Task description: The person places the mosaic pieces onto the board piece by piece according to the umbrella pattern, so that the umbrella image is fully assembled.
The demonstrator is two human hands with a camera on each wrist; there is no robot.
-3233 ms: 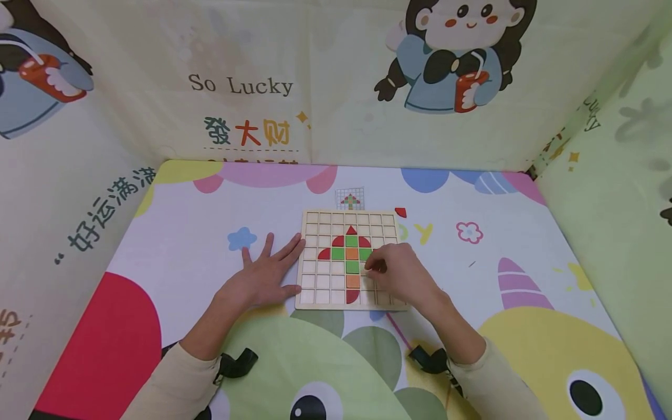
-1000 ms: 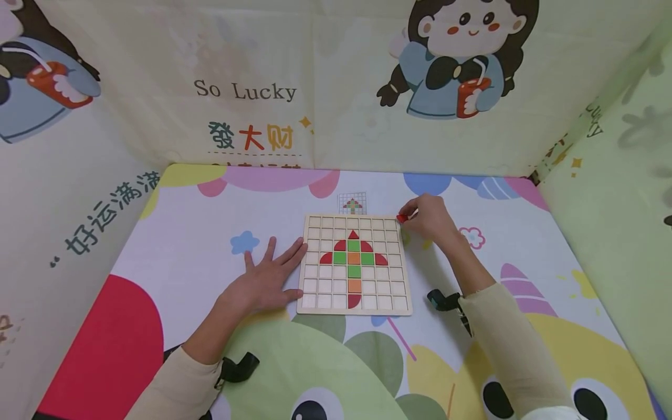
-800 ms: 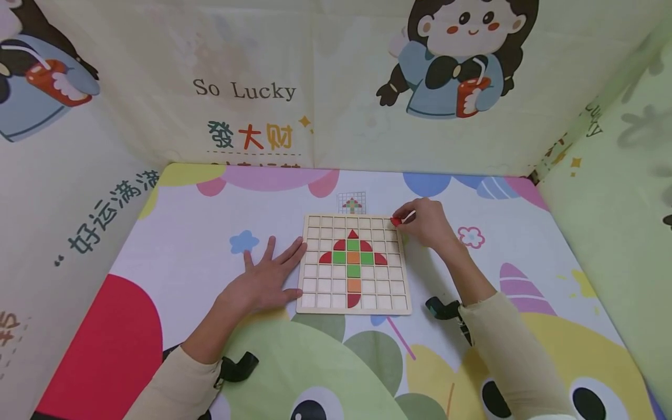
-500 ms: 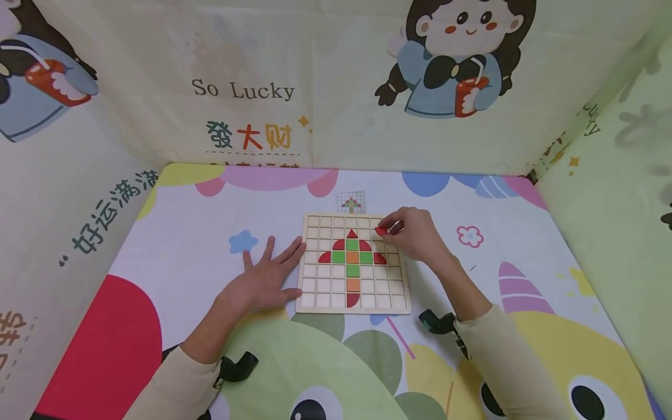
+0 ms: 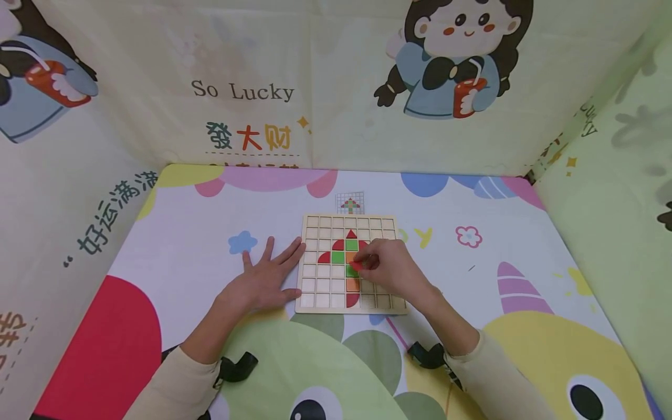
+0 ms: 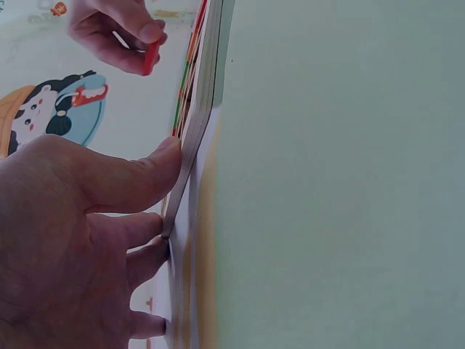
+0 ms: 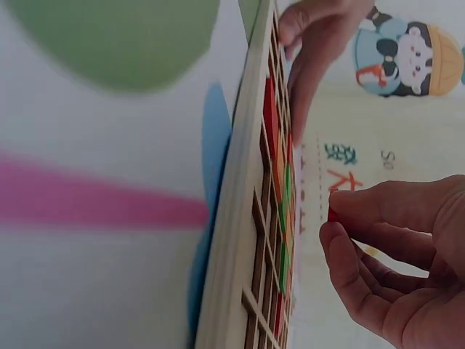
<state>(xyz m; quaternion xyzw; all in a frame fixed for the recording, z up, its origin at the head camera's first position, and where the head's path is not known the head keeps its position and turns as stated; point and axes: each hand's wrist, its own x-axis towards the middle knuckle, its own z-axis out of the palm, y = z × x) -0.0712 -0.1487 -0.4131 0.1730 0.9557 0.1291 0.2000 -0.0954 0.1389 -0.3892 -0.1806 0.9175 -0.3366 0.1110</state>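
A wooden grid board (image 5: pixel 325 311) lies flat on the table, with red, green and orange pieces set in its middle cells. My left hand (image 5: pixel 265 280) rests flat with spread fingers, thumb and fingertips against the board's left edge. Over the middle of the board, my right hand (image 5: pixel 391 267) pinches a small red piece (image 5: pixel 356 266) between thumb and fingers. The right wrist view shows this red piece (image 7: pixel 333 215) held above the grid, mostly covered by the fingertips. The right hand hides some of the pieces on the pattern's right side.
Just behind the board lies a small pattern card (image 5: pixel 349 203) showing a similar coloured figure on a grid. A printed cloth (image 5: pixel 441 216) covers the table. Patterned fabric walls (image 5: pixel 341 134) stand at the back and sides.
The red piece lay beyond the board's far right corner. My right hand picked it up there and carried it left and nearer, over the board's middle. The left hand stayed put.
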